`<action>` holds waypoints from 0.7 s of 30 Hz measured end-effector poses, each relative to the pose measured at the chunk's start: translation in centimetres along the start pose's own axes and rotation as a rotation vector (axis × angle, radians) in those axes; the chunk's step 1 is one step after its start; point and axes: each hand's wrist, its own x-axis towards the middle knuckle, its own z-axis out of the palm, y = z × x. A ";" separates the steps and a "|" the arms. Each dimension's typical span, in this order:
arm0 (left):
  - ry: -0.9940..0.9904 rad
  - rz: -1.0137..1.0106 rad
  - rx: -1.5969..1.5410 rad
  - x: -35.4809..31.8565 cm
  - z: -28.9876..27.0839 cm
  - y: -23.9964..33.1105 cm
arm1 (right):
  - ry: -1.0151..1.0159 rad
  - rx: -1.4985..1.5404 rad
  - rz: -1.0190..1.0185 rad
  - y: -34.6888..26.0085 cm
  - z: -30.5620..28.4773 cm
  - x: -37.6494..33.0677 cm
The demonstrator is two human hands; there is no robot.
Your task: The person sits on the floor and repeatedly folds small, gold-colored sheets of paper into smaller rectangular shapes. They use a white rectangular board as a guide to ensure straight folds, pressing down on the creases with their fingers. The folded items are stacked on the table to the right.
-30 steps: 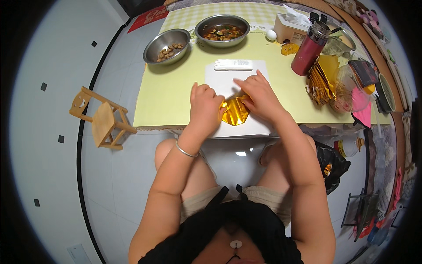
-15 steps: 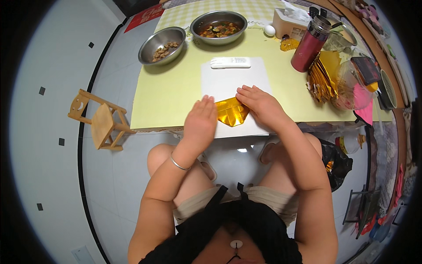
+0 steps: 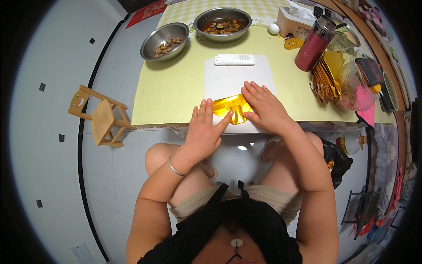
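Observation:
A shiny gold foil paper (image 3: 228,104), folded into a wide shape with a flap toward me, lies on the white sheet (image 3: 235,77) at the table's near edge. My left hand (image 3: 203,133) is open at its left end, with the fingertips on that edge and the thumb reaching onto the flap. My right hand (image 3: 267,109) lies flat and open over its right end, hiding that part. Beyond the foil, a white plastic case (image 3: 234,60) rests on the far part of the sheet.
At the far left stand a steel bowl of nuts (image 3: 165,42) and a steel bowl of food in reddish broth (image 3: 222,24). To the right are a white egg (image 3: 273,29), a tissue box (image 3: 295,23), a red flask (image 3: 314,46) and a stack of gold paper (image 3: 326,79).
The foil now spreads wider, its left part opened out. My left thumb has moved onto the flap, and my right thumb has come away from the fingers.

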 end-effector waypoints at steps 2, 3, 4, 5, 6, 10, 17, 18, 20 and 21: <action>-0.040 0.023 0.019 -0.2 -0.1 -0.3 | -0.006 0.002 0.003 -0.1 -0.2 0.0; -0.060 0.035 0.028 -0.3 -0.2 -0.3 | -0.011 0.001 0.006 0.0 -0.1 -0.1; -0.080 0.039 0.009 -0.3 -0.5 -0.3 | -0.014 0.000 0.008 0.1 0.0 -0.1; -0.101 0.043 -0.010 -0.2 -1.0 -0.2 | -0.020 0.004 0.013 0.0 -0.1 -0.1; -0.121 0.047 -0.029 -0.2 -1.3 -0.2 | -0.026 0.007 0.017 -0.1 -0.2 -0.2; -0.157 0.076 -0.015 -0.6 -1.6 -0.4 | -0.040 -0.058 0.028 -1.1 -0.5 -0.2; 0.057 0.046 -0.263 -1.2 -1.1 -1.9 | -0.033 0.007 -0.013 -0.5 -0.7 -0.8; 0.092 0.004 -0.334 -1.2 -0.9 -2.2 | -0.044 0.068 -0.026 -0.1 -1.2 -0.8; 0.218 -0.042 -0.351 -0.8 -0.3 -2.4 | -0.003 0.152 -0.040 -0.1 -1.8 -1.1; 0.281 -0.065 -0.358 -0.5 0.0 -2.5 | 0.007 0.167 -0.036 0.1 -1.7 -1.1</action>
